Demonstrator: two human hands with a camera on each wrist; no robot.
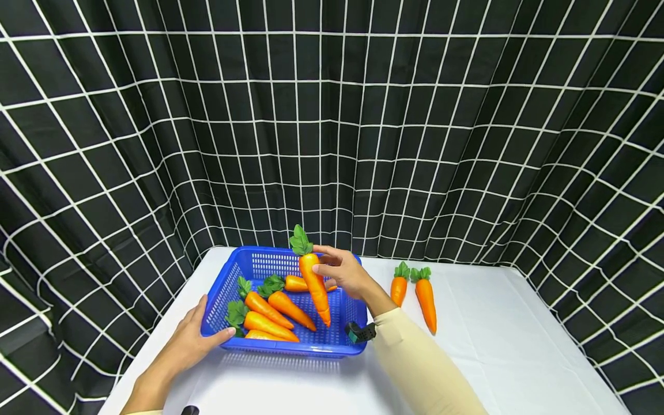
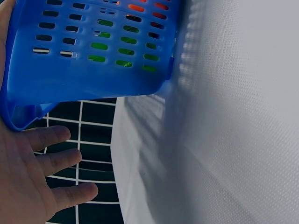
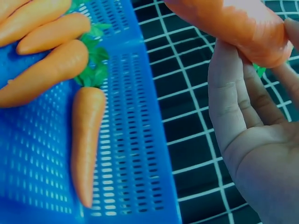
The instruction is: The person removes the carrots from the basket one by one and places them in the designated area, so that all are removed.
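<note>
My right hand pinches an orange carrot with a green leafy top, holding it up over the blue plastic basket. The carrot hangs leaves up, its tip pointing down toward the basket. In the right wrist view, fingertips press against its orange side. Inside the basket lie several more carrots, mostly toward the left, with one carrot along the far wall. At the basket's front left corner is my left hand, thumb on the rim, other fingers extended outside the wall.
Two carrots lie on the white table to the right of the basket, one partly behind my right forearm. A dark strap device sits at my right wrist. Black curtains with white grid lines surround the table's back and sides.
</note>
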